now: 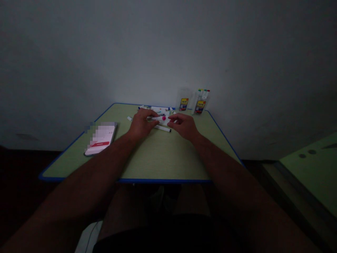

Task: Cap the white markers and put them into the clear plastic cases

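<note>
Nearest you, the broad front of the table [163, 158] lay under your forearms. With the pink-ended pen as the clock's centre, your phone [104, 137] lay flat at 8 o'clock, beside your left forearm, its screen up, probably so that you could glance at it. A loose pen [163, 129] lay at 6 o'clock, its dark end pointing to about 4. Your left hand [141, 123] gripped the pink pen [164, 118] between thumb and fingers, its pink end facing 3 o'clock, which seemed to leave that end free for your other hand. Your right hand [185, 125] was curled just beside it at 3, thumb and forefinger pointing at it; you could not tell whether they pinched anything small. From 11 to 12 o'clock, more pens [155, 108] lay strewn beyond your knuckles, likely kept within reach. Furthest off, by the wall [163, 52], one see-through box [183, 104] stood at 1 and another box [200, 107] at 2, holding pens upright, their coloured ends up, perhaps for easy sorting by colour.
</note>
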A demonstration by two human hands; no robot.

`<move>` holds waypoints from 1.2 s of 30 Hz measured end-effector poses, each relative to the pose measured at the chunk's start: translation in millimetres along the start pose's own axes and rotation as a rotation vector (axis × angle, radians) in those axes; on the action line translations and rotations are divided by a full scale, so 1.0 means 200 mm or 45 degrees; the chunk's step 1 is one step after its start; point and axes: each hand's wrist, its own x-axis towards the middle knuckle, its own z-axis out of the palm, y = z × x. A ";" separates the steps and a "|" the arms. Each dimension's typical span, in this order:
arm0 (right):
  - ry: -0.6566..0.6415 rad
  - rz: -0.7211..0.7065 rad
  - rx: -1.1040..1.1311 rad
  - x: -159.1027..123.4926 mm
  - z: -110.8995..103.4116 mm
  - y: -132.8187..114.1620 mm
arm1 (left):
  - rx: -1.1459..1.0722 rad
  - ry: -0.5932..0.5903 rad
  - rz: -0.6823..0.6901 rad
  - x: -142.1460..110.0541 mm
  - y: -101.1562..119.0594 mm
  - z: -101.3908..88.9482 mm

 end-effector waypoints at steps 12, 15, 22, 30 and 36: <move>0.002 0.006 0.002 0.00 0.00 0.01 | 0.001 0.032 0.003 0.00 0.01 -0.01; -0.003 0.020 0.013 0.00 0.00 0.00 | 0.016 0.019 0.020 0.00 0.01 -0.01; -0.011 0.013 0.017 0.00 0.00 -0.01 | 0.015 -0.013 0.026 0.00 0.00 0.00; -0.015 -0.011 0.063 0.00 0.01 0.00 | 0.015 -0.036 0.018 0.00 0.01 -0.01; -0.020 -0.070 0.207 0.01 0.03 0.04 | 0.148 -0.091 0.057 0.00 0.01 0.00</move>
